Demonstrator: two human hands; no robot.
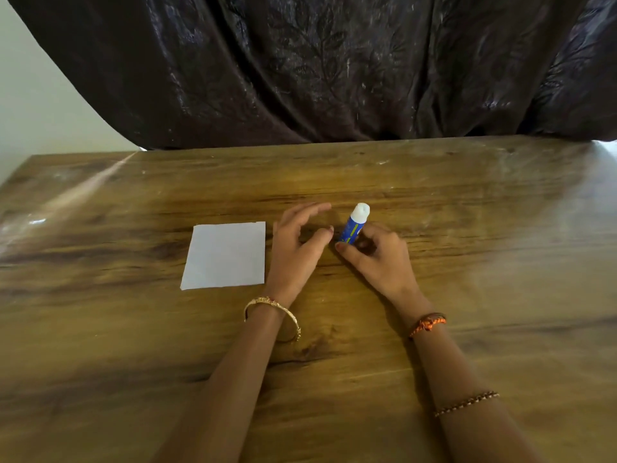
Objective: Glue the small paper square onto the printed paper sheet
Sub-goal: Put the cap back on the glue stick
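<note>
A white paper square lies flat on the wooden table, left of centre. My right hand grips a blue glue stick with a white cap, tilted away from me. Just left of the stick is my left hand, fingers spread and curved, holding nothing; its edge sits beside the paper's right side. No printed sheet shows anywhere in the head view.
A dark patterned curtain hangs behind the table's far edge, with a pale wall at the left. Bangles and thread bands circle both wrists. Bare wood stretches to the right and toward me.
</note>
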